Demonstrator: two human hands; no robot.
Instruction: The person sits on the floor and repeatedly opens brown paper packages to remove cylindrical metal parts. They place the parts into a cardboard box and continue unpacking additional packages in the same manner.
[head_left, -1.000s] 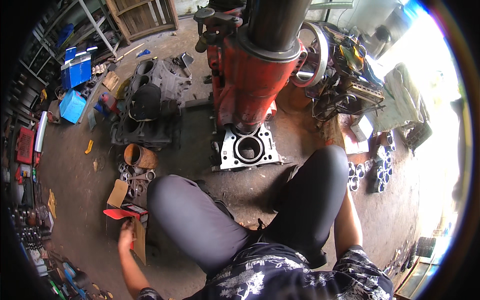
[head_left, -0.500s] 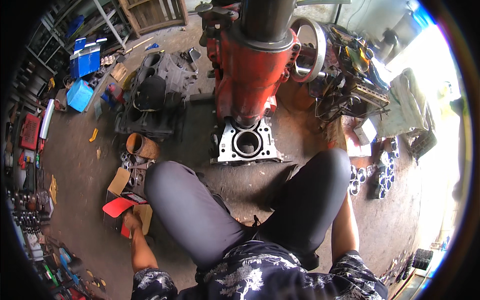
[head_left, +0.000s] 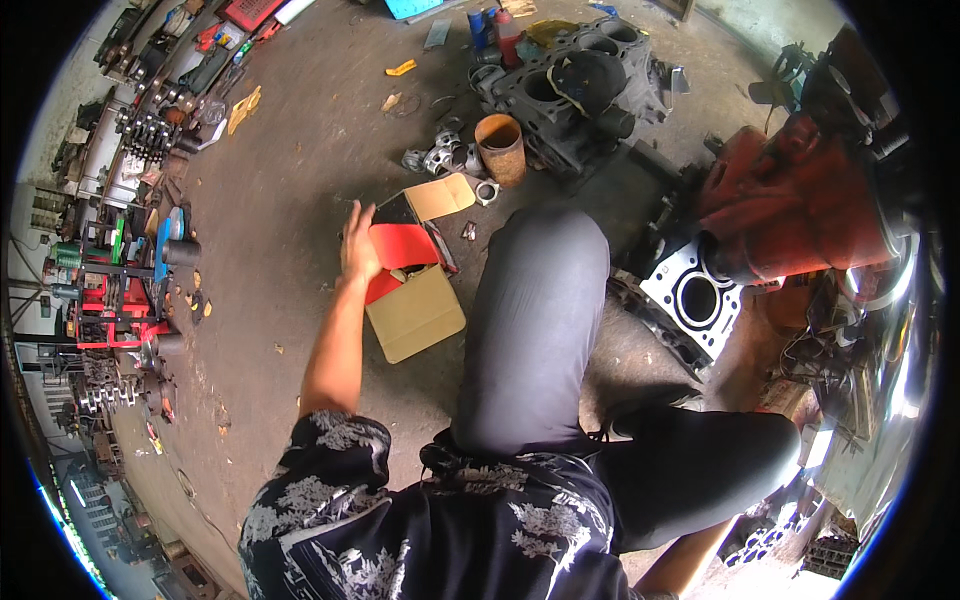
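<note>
A person's left hand (head_left: 360, 248), fingers stretched out and slightly parted, is at the red flap (head_left: 405, 245) of an open cardboard box (head_left: 416, 315); the box sits on the floor (head_left: 270, 210), left of the left knee (head_left: 550, 245); a rusty cylinder (head_left: 501, 155) stands beyond; the right hand is hidden, its hold impossible to tell.

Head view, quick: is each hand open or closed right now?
Left hand: open, fingers extended, at the cardboard box's red flap.
Right hand: hidden, cannot be told; only its forearm shows.
</note>
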